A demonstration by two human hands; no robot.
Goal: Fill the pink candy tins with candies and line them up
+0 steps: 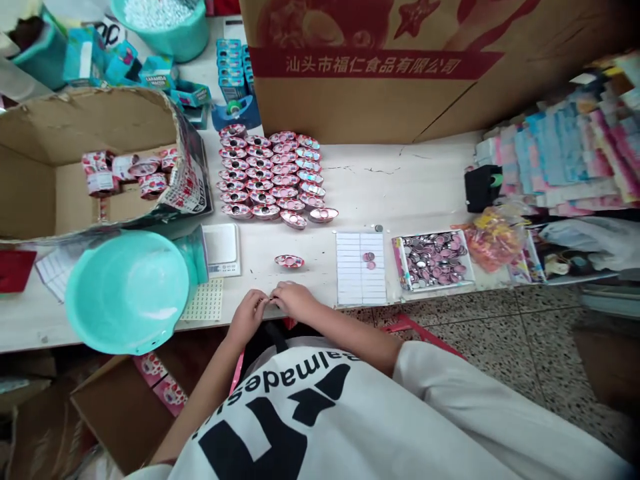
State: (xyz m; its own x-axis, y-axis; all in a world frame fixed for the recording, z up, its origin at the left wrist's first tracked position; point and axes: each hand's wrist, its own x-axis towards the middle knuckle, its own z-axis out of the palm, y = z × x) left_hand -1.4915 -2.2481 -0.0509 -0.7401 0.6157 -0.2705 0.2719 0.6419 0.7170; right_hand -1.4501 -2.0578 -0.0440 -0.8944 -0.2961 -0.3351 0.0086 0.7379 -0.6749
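At the table's front edge, my left hand (248, 315) and my right hand (294, 300) meet with their fingertips pinched together. Something small may be between them, but I cannot make out what it is. Just beyond my hands stands a single red-and-pink printed pack with an oval top (289, 261). Farther back, similar oval-topped packs (260, 175) stand in close rows, many with a dark round spot on top. To the right of my hands lies a ruled white sheet (349, 270) with small round discs (370, 260) on it.
An open tray of small round metal pieces (434, 260) sits right, beside a clear bag of orange-pink bits (495, 238). Left are a white scale (223, 247), a turquoise basin (127, 290) and a cardboard box (30, 160) holding packs. A large carton (350, 107) stands behind.
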